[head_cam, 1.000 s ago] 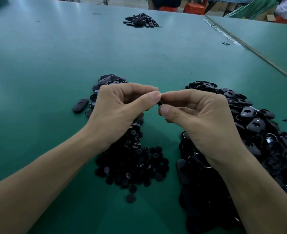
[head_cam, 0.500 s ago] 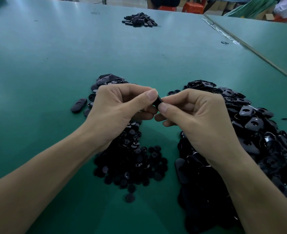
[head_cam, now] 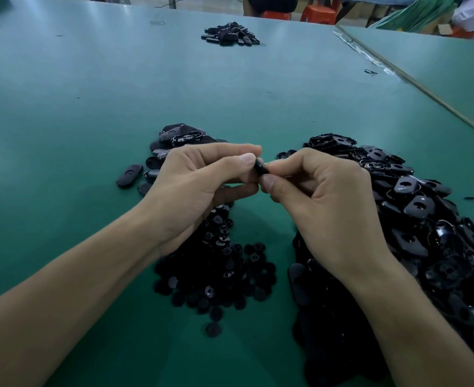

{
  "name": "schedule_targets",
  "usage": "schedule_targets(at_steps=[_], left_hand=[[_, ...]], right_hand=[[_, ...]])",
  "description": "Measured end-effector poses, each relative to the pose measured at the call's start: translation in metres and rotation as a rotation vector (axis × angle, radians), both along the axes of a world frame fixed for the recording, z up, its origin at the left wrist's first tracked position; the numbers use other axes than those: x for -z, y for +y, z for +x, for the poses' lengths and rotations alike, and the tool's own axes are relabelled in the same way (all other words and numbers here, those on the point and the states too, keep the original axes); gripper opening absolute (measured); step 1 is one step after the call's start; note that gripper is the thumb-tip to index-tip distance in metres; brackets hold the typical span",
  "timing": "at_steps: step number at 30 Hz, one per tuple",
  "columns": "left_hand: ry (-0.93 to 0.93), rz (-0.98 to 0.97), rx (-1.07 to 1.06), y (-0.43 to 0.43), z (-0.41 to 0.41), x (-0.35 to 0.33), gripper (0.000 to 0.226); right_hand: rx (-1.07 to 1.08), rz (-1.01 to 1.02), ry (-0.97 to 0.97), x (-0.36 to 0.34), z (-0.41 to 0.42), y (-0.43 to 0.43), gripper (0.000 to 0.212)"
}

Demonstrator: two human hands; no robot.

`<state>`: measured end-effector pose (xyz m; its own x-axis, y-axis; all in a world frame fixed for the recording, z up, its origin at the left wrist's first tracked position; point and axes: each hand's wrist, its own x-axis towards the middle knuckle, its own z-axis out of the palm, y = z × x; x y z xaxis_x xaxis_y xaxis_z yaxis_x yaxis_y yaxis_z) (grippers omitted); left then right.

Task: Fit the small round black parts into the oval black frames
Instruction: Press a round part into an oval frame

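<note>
Green surface (head_cam: 90, 107) fills the view; beyond its far edge stand red stools (head_cam: 318, 13); along its right edge runs a second green surface (head_cam: 439, 65); past the far-right corner lies crumpled green sheeting (head_cam: 414, 12).

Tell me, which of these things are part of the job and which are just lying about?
In the job: left hand, right hand, black piece pinched between them, round parts, frames.
Lying about: far pile, orange stools, green bag.
</note>
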<state>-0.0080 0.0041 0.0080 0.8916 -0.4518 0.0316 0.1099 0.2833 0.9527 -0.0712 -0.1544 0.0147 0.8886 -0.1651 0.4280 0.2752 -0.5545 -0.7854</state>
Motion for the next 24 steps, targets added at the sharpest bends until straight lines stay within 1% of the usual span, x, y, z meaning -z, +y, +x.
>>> schedule_targets(at_steps=[3,7,11,14,16,19,21,24], left_hand=[[0.043,-0.006,0.013,0.0005,0.0010,-0.0006,0.023],[0.062,-0.030,0.016,0.0010,0.0012,-0.0023,0.024],[0.070,-0.031,-0.003,-0.0004,0.0000,-0.0041,0.016],[0.056,-0.006,-0.029,-0.0012,-0.0003,-0.0042,0.024],[0.037,0.007,-0.047,-0.0018,0.0002,-0.0038,0.029],[0.000,0.015,-0.036,-0.0032,-0.0011,-0.0036,0.028],[-0.075,0.066,-0.034,-0.0046,-0.0041,-0.0032,0.030],[-0.184,0.148,-0.104,-0.0071,-0.0076,-0.0007,0.035]], right_hand=[[0.007,-0.045,-0.024,0.0026,0.0005,0.0000,0.002],[0.013,-0.070,-0.053,0.0024,-0.0007,0.0010,0.006],[0.016,-0.078,-0.059,0.0006,-0.0014,0.0017,0.007],[0.020,-0.075,-0.051,0.0009,-0.0017,0.0030,0.005],[0.025,-0.047,-0.033,0.0012,-0.0013,0.0027,0.005],[0.058,-0.012,-0.021,0.0002,-0.0006,0.0011,0.012],[0.083,-0.011,-0.026,-0.0004,-0.0004,0.0010,0.013],[0.127,-0.067,-0.038,-0.0010,-0.0006,0.0029,0.011]])
